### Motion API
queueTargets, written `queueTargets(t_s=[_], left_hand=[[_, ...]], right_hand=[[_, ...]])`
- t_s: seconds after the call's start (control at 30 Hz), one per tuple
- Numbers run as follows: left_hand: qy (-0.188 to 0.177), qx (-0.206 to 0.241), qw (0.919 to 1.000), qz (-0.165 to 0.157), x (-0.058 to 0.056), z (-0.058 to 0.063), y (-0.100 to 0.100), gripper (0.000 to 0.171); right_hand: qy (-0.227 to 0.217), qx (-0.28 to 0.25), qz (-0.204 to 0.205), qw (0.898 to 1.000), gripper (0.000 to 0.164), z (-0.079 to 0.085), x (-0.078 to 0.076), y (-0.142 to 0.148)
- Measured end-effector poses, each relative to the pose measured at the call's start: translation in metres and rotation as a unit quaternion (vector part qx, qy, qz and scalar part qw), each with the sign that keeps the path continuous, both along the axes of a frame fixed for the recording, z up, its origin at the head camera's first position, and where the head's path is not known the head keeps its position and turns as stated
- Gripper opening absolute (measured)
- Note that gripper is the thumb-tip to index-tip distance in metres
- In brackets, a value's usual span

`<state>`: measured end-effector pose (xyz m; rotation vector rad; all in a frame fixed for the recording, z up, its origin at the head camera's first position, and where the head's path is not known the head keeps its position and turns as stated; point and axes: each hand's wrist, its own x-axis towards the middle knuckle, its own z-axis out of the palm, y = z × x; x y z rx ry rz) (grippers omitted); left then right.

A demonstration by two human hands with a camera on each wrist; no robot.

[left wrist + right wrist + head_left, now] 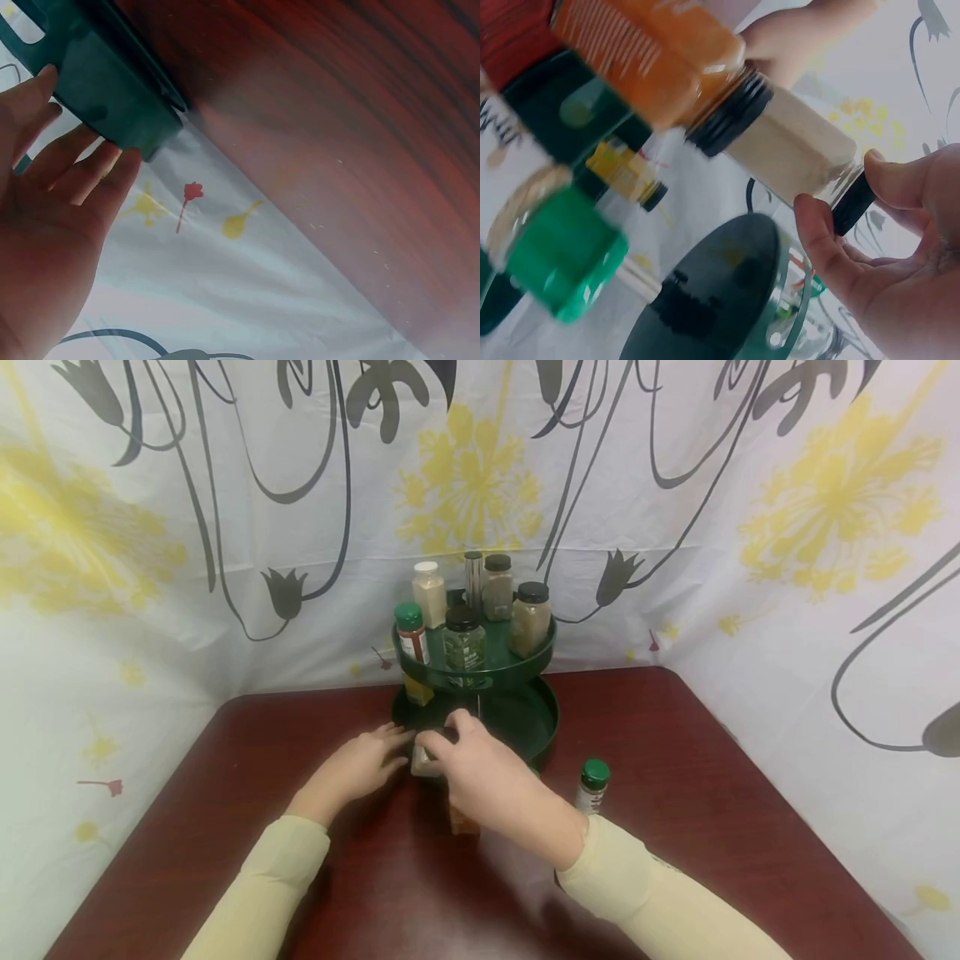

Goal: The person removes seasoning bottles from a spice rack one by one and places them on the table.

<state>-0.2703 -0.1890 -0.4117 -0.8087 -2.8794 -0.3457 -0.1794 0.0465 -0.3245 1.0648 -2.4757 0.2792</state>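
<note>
A dark green two-tier turntable rack [517, 675] stands on the table. At the front of its lower tier, my right hand [491, 777] pinches a spice jar [795, 146] by its black cap; pale beige powder fills it, and it hangs tilted in the right wrist view. My left hand [360, 767] reaches to the rack's left side with fingers extended, and the fingertips touch the green rim [112, 97] in the left wrist view. An orange spice jar [652, 56] with a black cap stands close by, partly hidden behind my right hand in the head view.
Several spice jars, including a green-capped one [410, 631] and a white-capped one [429, 597], occupy the upper tier. A yellow bottle [417, 691] sits on the lower tier's left. Another green-capped bottle [593, 781] stands right of my right hand. Patterned cloth [322, 643] surrounds the table.
</note>
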Motion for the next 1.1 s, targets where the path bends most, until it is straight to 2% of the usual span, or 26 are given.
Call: queueTargets(t_s=[0.13,0.27,0.4,0.53,0.67,0.87,1.1], left_hand=[[0.015,0.001,0.9999,0.007,-0.006,-0.002,-0.005,0.05],[0.008,0.02,0.9995,0.025,-0.018,-0.003,-0.009,0.052],[-0.012,0.038,0.9975,0.059,-0.031,-0.009,-0.012,0.049],[-0.036,0.036,0.9959,0.075,-0.038,-0.015,-0.013,0.058],[-0.047,0.048,0.9947,0.078,-0.039,-0.017,-0.013,0.062],[-0.05,0.047,0.9944,0.08,-0.037,-0.018,-0.013,0.062],[-0.055,0.052,0.9942,0.077,-0.033,-0.017,-0.011,0.064]], right_hand=[[-0.004,0.008,0.033,0.999,0.049,-0.007,0.003,-0.011],[-0.015,0.035,0.054,0.998,0.044,-0.015,0.008,-0.023],[-0.033,0.081,0.045,0.995,0.047,-0.024,0.011,-0.034],[-0.034,0.12,0.029,0.992,0.05,-0.032,0.012,-0.042],[-0.025,0.138,0.024,0.99,0.044,-0.034,0.012,-0.047],[-0.012,0.129,0.024,0.991,0.029,-0.037,0.01,-0.049],[-0.02,0.136,0.002,0.991,0.034,-0.042,0.006,-0.051]])
